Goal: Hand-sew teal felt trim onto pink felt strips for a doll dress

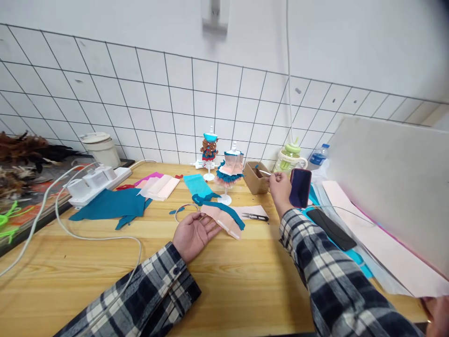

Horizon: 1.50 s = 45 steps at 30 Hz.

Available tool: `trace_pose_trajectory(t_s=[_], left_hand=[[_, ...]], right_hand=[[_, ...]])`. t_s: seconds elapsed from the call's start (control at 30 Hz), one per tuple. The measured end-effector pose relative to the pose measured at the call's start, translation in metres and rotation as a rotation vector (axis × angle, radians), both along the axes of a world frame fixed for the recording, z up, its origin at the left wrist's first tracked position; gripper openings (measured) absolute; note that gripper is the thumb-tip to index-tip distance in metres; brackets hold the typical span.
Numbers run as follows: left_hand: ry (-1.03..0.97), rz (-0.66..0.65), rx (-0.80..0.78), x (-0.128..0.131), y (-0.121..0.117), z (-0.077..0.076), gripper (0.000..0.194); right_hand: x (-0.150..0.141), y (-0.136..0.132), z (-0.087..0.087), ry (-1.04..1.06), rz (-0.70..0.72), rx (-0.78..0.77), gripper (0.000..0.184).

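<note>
My left hand (pixel 195 235) is palm up, its fingers beneath a pink crepe paper piece (pixel 215 216) and its thumb at the edge. A teal strip (pixel 229 211) runs along the piece's top, and a white strip shows lower down. Over the open brown box (pixel 257 180), my right hand (pixel 280 189) pinches a thin white strip (pixel 265 172). Beyond my left hand, a small dress form (pixel 233 161) wears a pink bodice and teal ruffled skirt. Thread snips (pixel 256 216) rest on pink paper right of the held piece.
Another dressed form (pixel 209 147) stands behind. Teal paper (pixel 110 204) and a power strip (pixel 100 180) with cables lie left. To the right are an upright phone (pixel 300 188), a dark phone-like slab (pixel 331 229), a green-lidded jug (pixel 290 158) and large paper sheets (pixel 354 224).
</note>
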<state>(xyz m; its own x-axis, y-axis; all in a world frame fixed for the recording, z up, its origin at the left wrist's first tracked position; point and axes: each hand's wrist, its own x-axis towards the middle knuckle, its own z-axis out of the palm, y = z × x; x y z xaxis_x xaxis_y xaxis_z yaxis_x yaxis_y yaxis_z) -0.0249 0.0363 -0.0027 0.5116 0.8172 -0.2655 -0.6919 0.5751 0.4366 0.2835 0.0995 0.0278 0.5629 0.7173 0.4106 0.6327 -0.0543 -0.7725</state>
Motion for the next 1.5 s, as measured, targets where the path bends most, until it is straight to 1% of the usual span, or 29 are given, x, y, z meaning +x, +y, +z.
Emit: trace_pose_trajectory(t_s=[0.1,0.17,0.23,0.33,0.43,0.5,0.53,0.6,0.63,0.67,0.7,0.73,0.77,0.8,0.83,0.9,0.93,1.0,1.07,1.1,1.13,1.2,1.23,1.27,1.3,1.33,1.4,1.43,1.5], left_hand=[[-0.003,-0.019,-0.010,0.000,-0.002,0.001,0.014],[-0.001,-0.022,-0.023,0.000,-0.002,0.002,0.012],[-0.002,-0.020,-0.030,0.000,-0.003,0.002,0.011],[-0.026,-0.022,-0.030,-0.001,-0.003,0.002,0.010],[-0.062,-0.017,-0.023,-0.002,-0.003,0.003,0.011],[-0.081,-0.018,-0.027,-0.003,-0.004,0.004,0.010],[-0.086,-0.020,-0.031,-0.003,-0.004,0.004,0.009],[-0.088,-0.018,-0.028,-0.004,-0.005,0.006,0.009],[-0.084,-0.014,-0.018,-0.004,-0.005,0.007,0.009],[-0.078,-0.012,-0.001,-0.004,-0.005,0.008,0.010],[-0.070,-0.012,0.023,-0.004,-0.004,0.008,0.012],[-0.051,-0.014,0.057,-0.005,-0.003,0.008,0.013],[-0.009,-0.026,0.104,-0.006,-0.001,0.007,0.014],[0.075,-0.044,0.173,-0.007,0.002,0.005,0.015],[0.214,-0.071,0.280,-0.009,0.006,0.003,0.016],[0.597,-0.142,0.548,-0.015,0.014,-0.001,0.016],[0.805,-0.187,0.707,-0.018,0.018,-0.003,0.015],[1.003,-0.251,0.849,-0.027,0.025,-0.003,0.010],[1.228,-0.316,1.072,-0.037,0.031,0.000,0.012],[1.303,-0.312,1.177,-0.041,0.032,0.003,0.015],[1.358,-0.274,1.252,-0.045,0.033,0.006,0.017],[1.393,-0.128,1.328,-0.046,0.032,0.011,0.014],[1.372,-0.068,1.359,-0.044,0.030,0.012,0.012],[1.332,-0.041,1.393,-0.040,0.027,0.011,0.010],[1.284,-0.047,1.427,-0.034,0.024,0.009,0.011],[1.233,-0.096,1.465,-0.026,0.020,0.006,0.013],[1.176,-0.173,1.490,-0.011,0.014,-0.003,0.017],[1.163,-0.188,1.489,-0.004,0.011,-0.007,0.017],[1.148,-0.211,1.491,0.003,0.009,-0.014,0.017]], right_hand=[[0.004,0.015,0.002,-0.038,-0.053,-0.040,0.026],[0.006,0.022,0.002,-0.054,-0.023,-0.079,0.020],[0.008,0.025,0.002,-0.065,0.017,-0.104,0.020],[0.005,0.019,0.006,-0.080,0.060,-0.077,0.031],[-0.014,-0.001,0.005,-0.077,0.145,-0.022,0.040],[-0.035,-0.022,-0.004,-0.055,0.288,-0.035,0.040],[-0.047,-0.033,-0.010,-0.025,0.408,-0.055,0.043],[-0.070,-0.055,-0.025,0.262,0.818,-0.157,0.052],[-0.079,-0.065,-0.032,0.394,0.975,-0.212,0.057],[-0.086,-0.073,-0.037,0.494,1.086,-0.261,0.058],[-0.090,-0.080,-0.041,0.575,1.152,-0.324,0.056],[-0.090,-0.086,-0.043,0.649,1.159,-0.369,0.053],[-0.087,-0.089,-0.044,0.710,1.134,-0.395,0.051],[-0.081,-0.092,-0.043,0.753,1.100,-0.408,0.049],[-0.073,-0.093,-0.042,0.776,1.073,-0.416,0.047],[-0.053,-0.094,-0.039,0.734,1.091,-0.465,0.044],[-0.044,-0.094,-0.038,0.679,1.112,-0.495,0.042],[-0.027,-0.094,-0.038,0.521,1.131,-0.548,0.039],[-0.017,-0.094,-0.039,0.325,1.109,-0.595,0.036],[-0.015,-0.094,-0.040,0.227,1.082,-0.610,0.034],[-0.014,-0.094,-0.041,0.140,1.053,-0.620,0.033],[-0.015,-0.094,-0.041,0.014,1.010,-0.635,0.034],[-0.016,-0.095,-0.041,-0.024,1.002,-0.644,0.035],[-0.017,-0.095,-0.040,-0.051,1.004,-0.653,0.035],[-0.017,-0.096,-0.039,-0.071,1.000,-0.652,0.035],[-0.016,-0.097,-0.037,-0.087,0.983,-0.639,0.035],[-0.010,-0.097,-0.035,-0.113,0.890,-0.588,0.034],[-0.006,-0.096,-0.035,-0.129,0.813,-0.561,0.031],[0.001,-0.091,-0.036,-0.189,0.578,-0.503,0.028]])
